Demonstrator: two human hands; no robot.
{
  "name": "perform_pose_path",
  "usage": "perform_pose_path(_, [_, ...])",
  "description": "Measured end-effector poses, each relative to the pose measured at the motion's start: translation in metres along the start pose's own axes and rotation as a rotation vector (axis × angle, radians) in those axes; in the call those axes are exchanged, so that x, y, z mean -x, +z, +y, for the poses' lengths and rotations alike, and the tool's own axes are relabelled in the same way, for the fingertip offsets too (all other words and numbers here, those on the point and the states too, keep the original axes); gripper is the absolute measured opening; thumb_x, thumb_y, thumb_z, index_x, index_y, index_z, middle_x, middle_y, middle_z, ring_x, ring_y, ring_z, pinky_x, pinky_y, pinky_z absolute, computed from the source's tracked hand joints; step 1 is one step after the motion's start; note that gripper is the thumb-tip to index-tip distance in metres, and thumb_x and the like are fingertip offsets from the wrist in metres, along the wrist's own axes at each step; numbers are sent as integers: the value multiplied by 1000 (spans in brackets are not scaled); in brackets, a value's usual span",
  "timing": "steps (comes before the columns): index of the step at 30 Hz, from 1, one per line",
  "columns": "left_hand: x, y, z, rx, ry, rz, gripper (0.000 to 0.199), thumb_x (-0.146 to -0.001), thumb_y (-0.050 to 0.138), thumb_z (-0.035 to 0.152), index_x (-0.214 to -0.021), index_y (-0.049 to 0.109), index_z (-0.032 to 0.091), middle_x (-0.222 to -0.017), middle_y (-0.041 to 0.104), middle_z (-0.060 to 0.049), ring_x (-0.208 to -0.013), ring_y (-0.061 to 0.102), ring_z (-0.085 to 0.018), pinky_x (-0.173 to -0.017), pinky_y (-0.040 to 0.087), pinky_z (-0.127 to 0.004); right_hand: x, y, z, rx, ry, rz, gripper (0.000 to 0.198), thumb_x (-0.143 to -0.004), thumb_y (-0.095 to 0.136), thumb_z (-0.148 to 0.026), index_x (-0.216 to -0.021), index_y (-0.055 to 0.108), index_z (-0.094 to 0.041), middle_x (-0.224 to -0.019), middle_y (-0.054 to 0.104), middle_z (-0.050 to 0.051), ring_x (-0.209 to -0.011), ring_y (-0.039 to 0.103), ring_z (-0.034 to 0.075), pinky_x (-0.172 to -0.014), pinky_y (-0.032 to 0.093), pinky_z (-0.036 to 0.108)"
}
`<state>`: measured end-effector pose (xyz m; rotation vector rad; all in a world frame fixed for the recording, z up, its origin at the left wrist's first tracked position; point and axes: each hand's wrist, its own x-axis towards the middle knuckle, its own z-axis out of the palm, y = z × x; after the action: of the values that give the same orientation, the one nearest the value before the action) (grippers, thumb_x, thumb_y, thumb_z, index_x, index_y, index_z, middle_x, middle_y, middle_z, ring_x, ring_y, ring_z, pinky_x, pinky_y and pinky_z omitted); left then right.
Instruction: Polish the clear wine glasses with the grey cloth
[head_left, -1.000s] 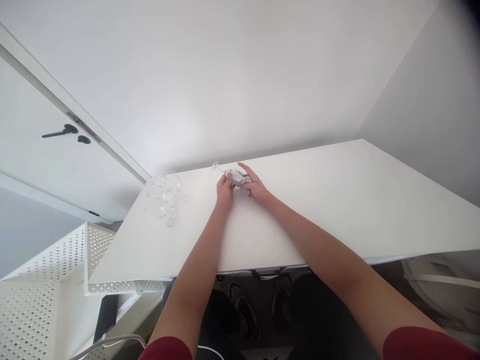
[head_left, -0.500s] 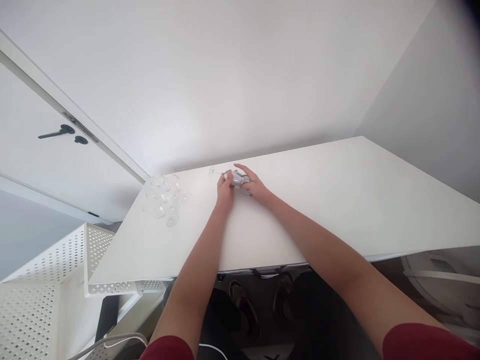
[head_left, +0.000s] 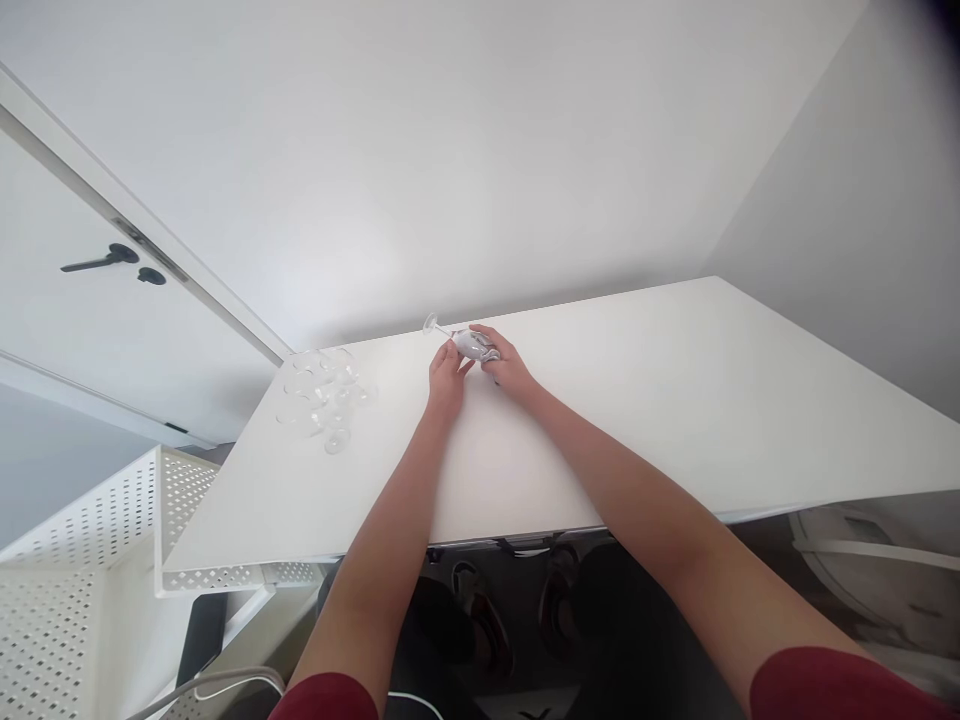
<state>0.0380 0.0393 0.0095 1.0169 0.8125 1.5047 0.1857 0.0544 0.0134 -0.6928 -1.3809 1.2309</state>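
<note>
A clear stemmed wine glass (head_left: 471, 345) lies tilted between my two hands, over the far part of the white table (head_left: 585, 420). Its round foot (head_left: 430, 324) points away to the upper left, and the bowl faces my right hand. My left hand (head_left: 448, 378) is closed on the bowl near the stem, fingers partly hidden. Around the rim end curls my right hand (head_left: 511, 368), gripping a crumpled grey cloth (head_left: 489, 354) that seems to fill the bowl. How far the cloth reaches inside is hard to make out.
Several clear stemmed glasses (head_left: 322, 395) are grouped at the table's left end. A wall rises behind the table, and a door with a black handle (head_left: 101, 258) is at left. White perforated shelving (head_left: 184, 490) stands by the table's left edge.
The glass has turned a little, its foot rising up and away from the tabletop. My left fingers have shifted lower on the bowl. The view has moved slightly.
</note>
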Motion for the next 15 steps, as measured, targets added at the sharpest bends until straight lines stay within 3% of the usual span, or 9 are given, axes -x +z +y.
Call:
perform_pose_path(2, [0, 0, 0, -4, 12, -1, 42, -92, 70, 59, -113, 72, 23, -133, 68, -12, -127, 63, -28, -105, 51, -45, 2, 3, -1, -10, 10, -57, 75, -64, 61, -12, -136, 65, -30, -129, 71, 3, -103, 64, 23, -91, 55, 39])
perform_pose_path(5, [-1, 1, 1, 5, 21, 6, 42, -87, 78, 56, -111, 72, 22, -133, 69, -13, -120, 66, -28, -102, 52, -44, 3, 2, -1, -214, 123, -42, 86, -64, 66, -13, -147, 56, -33, -120, 73, 3, -96, 66, 22, -89, 58, 40])
perform_pose_path(9, [1, 4, 6, 35, 32, -86, 54, -80, 88, 47, -127, 70, 28, -149, 61, -11, -126, 63, -29, -102, 51, -43, -1, -5, 2, -494, 230, 55, 98, -62, 66, -13, -155, 45, -34, -106, 73, 2, -89, 67, 22, -81, 60, 42])
perform_pose_path(11, [4, 6, 8, 14, 22, -92, 61, -79, 88, 46, -135, 67, 33, -149, 61, -8, -129, 62, -29, -102, 51, -41, -3, -8, 3, -487, 224, 110, 98, -60, 65, -11, -154, 47, -33, -99, 71, 0, -87, 67, 21, -79, 60, 38])
perform_pose_path(15, [7, 8, 9, -28, -30, -58, 55, -86, 80, 56, -135, 66, 37, -141, 64, -7, -133, 61, -27, -103, 51, -40, -3, -9, 3, -298, 161, 158, 88, -58, 63, -10, -143, 61, -34, -99, 67, -1, -83, 63, 16, -73, 55, 29])
